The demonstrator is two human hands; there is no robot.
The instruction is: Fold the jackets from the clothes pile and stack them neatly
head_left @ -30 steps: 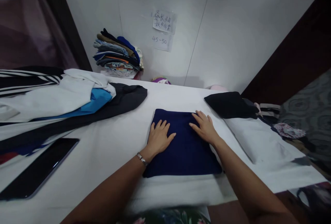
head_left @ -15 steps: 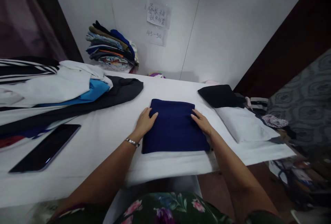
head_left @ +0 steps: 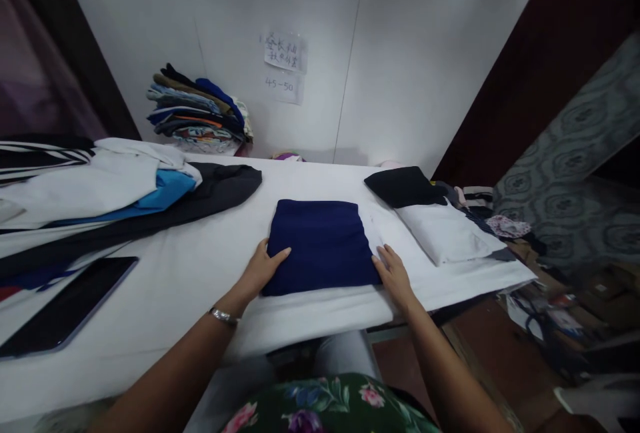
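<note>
Squarely in front of the person, a folded navy-blue rectangle of knit cloth [head_left: 320,245] lies flat on the white-covered table [head_left: 180,286], its near edge close to the table's front rim. The left hand [head_left: 261,268] rests at the cloth's near-left corner, thumb laid on top of the fabric and fingers apparently tucked along or under the side edge; whether it actually pinches the layers cannot be told. The right hand [head_left: 394,274] sits at the near-right corner, fingers spread and flat, touching the edge of the cloth and the table beside it, open rather than gripping. Judging by this placing, the hands look set either to square up the sides or to lift the bundle, and either way it would go best with both hands acting evenly, fingers slid fully beneath the bottom layer so the folds do not slip apart, and the thumbs pressing lightly on top. To the left lies a loose heap of white, bright-blue and dark-grey garments [head_left: 125,193], with a black flat tablet-like slab [head_left: 65,313] nearer the front edge. To the right, a folded black garment [head_left: 403,186] rests beside a folded white one [head_left: 445,236], both well apart from the navy cloth. Against the wall stands a stack of folded mixed-colour clothes [head_left: 197,113], and two paper notes [head_left: 284,66] are stuck above it.
</note>
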